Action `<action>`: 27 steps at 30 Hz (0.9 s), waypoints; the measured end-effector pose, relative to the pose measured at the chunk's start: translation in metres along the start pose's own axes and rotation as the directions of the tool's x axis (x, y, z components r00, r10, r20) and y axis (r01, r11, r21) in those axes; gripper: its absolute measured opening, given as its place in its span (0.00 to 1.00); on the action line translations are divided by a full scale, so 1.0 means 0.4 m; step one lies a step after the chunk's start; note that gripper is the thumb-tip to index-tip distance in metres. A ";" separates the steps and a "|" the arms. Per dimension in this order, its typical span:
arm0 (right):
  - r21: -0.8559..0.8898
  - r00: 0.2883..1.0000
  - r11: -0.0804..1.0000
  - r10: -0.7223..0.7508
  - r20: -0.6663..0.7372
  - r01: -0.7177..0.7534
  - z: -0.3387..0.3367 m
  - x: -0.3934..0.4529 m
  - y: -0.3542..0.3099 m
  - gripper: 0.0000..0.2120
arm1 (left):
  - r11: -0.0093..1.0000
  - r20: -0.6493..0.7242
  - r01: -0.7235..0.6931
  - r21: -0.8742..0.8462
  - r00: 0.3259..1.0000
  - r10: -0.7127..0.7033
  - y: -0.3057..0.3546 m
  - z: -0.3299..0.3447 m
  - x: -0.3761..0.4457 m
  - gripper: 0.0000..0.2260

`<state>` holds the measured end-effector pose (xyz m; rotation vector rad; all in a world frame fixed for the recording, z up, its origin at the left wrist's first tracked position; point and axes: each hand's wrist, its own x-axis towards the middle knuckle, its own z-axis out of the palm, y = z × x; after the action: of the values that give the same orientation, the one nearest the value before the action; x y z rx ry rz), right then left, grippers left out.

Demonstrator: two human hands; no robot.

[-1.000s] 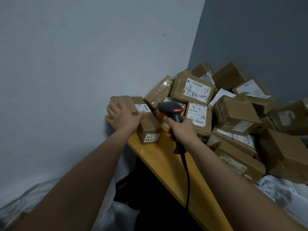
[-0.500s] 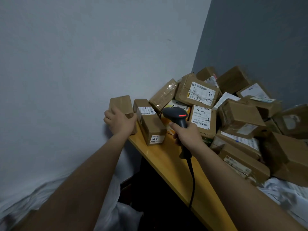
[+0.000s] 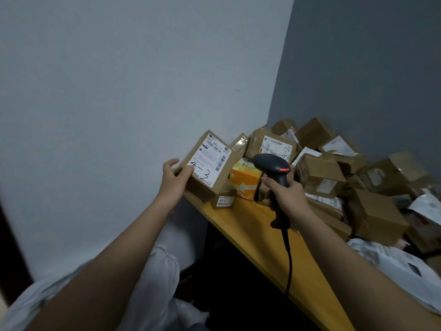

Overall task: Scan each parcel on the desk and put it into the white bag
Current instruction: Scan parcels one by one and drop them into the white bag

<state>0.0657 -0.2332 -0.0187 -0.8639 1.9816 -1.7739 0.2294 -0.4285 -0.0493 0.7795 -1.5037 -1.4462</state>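
A: One parcel (image 3: 208, 166) is held up off the desk's (image 3: 253, 225) left end in the left hand's (image 3: 173, 181) grip, label shown.

B: The scanner (image 3: 274, 167) is clasped in the right hand (image 3: 287, 195). Scanning seems pending; the heap (image 3: 334, 173) remains, the white bag (image 3: 157, 283) below.

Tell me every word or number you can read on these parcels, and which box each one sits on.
"502 602-12 815": printed at the top of the label on the held parcel, which the left hand grips.
"4-3": handwritten on that same label.
"67-2": sticker on the small box on the desk.
"5-2": handwritten on the label of the upper box.
The fine print, the barcodes and the other labels are too small or blurred to read.
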 end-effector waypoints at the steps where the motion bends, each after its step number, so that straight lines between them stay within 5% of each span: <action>1: 0.017 1.000 1.000 -0.006 -0.011 0.006 -0.017 -0.016 -0.009 0.09 | 1.000 0.043 0.010 -0.024 0.999 -0.009 0.007 0.010 -0.019 0.23; 11: 0.136 0.980 0.987 -0.060 -0.190 0.087 -0.092 -0.153 -0.023 0.13 | 0.932 0.411 0.190 -0.307 0.910 -0.050 0.020 0.197 -0.203 0.23; 15: 0.162 0.949 0.980 -0.058 -0.309 0.113 -0.124 -0.173 -0.027 0.11 | 0.989 0.568 0.145 -0.005 0.815 -0.117 0.010 0.224 -0.214 0.49; 18: 0.150 0.956 0.983 -0.060 -0.286 0.106 -0.148 -0.181 -0.023 0.11 | 0.981 0.629 0.117 0.154 0.754 -0.189 0.006 0.236 -0.223 0.53; 22: 0.100 0.969 0.990 -0.074 -0.237 0.100 -0.161 -0.183 -0.007 0.11 | 0.969 0.611 0.222 0.111 0.754 -0.243 0.012 0.234 -0.229 0.61; 27: 0.081 0.981 0.992 -0.084 -0.174 0.100 -0.169 -0.178 0.007 0.13 | 0.984 0.576 0.141 0.105 0.798 -0.176 0.010 0.230 -0.218 0.42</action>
<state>0.0769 -0.1356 -0.0206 -0.8110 1.9757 -2.0347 0.1831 -0.3103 -0.0537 0.5166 -1.9828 -1.8933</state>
